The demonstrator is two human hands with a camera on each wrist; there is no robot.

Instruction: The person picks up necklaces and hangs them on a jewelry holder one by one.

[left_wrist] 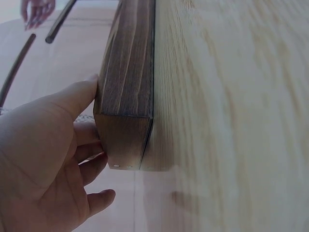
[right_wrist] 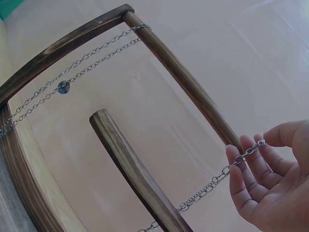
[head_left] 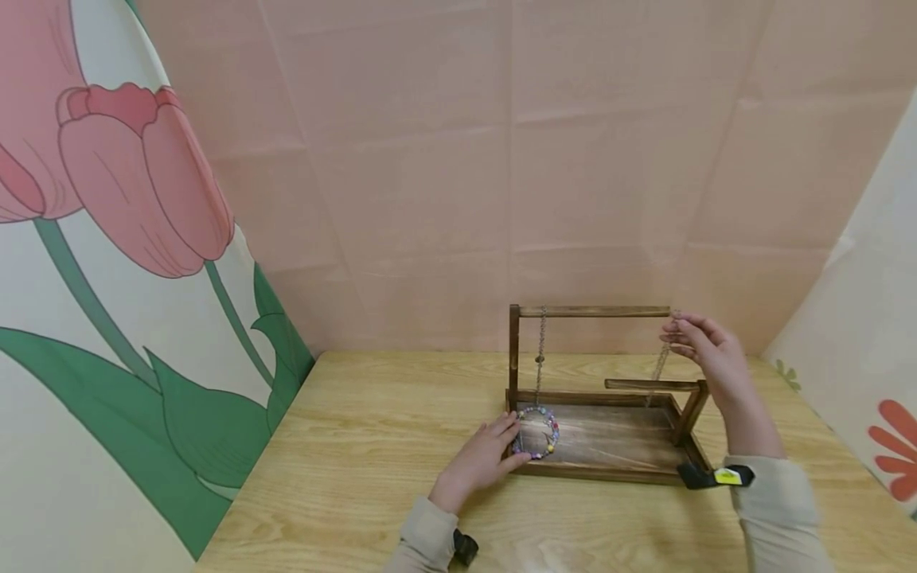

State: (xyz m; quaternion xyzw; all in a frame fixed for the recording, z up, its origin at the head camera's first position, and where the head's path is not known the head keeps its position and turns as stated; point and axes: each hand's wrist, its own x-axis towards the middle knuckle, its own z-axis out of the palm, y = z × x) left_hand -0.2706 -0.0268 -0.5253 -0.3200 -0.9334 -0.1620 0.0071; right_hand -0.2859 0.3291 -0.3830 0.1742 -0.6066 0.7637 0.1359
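Note:
A dark wooden jewelry stand [head_left: 595,311] has a tray base and two horizontal bars. At its left front corner my left hand [head_left: 481,455] grips the tray, thumb along the front rim, fingers round the end. My right hand [head_left: 712,350] pinches a silver chain necklace [right_wrist: 207,187] beside the free end of the upper bar. That chain hangs down behind the lower bar [head_left: 648,385]. Another silver chain [head_left: 542,342] with a small dark round bead loops over the upper bar's left part. A multicolored beaded bracelet [head_left: 555,430] lies at the tray's left end, near my left fingers.
The stand rests on a light wooden table [head_left: 344,446]. Behind it hangs a pink cloth backdrop [head_left: 430,199]. A tulip-printed sheet [head_left: 143,183] covers the left side, and a white flower-printed sheet [head_left: 860,318] the right.

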